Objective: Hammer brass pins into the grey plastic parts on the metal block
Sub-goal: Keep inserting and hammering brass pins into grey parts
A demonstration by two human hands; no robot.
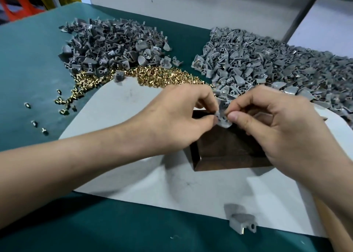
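1. Left hand (181, 116): reaches in from the left, fingers curled. Thumb and forefinger are closed in a pinch on the left edge of a grey plastic part (222, 116). Whether a pin is also in the pinch cannot be told.
2. Right hand (277, 122): comes in from the right, with thumb and curled fingers pinching the right side of the same part.
3. Grey plastic part: a small moulded piece held between both hands over the far edge of the metal block (225, 150). Whether it touches the block cannot be told.
4. Metal block: dark and square with a bevelled edge. It sits on a white sheet (172, 185) and is partly covered by the right hand.
5. Brass pins (152, 76): a loose heap at the far edge of the white sheet, with a trail running off to the left.
6. Stray pins (63, 103): scattered on the green table cover (28, 70), well to the left of the hands.
7. Left pile of grey parts (114, 43): just behind the brass pins.
8. Right pile of grey parts (267, 61): larger, reaching to just behind the hands. Some pieces show brass.
9. Single grey part (241, 221): lies alone at the near edge of the white sheet.
10. Orange crate (17, 5): beyond the table, far left.
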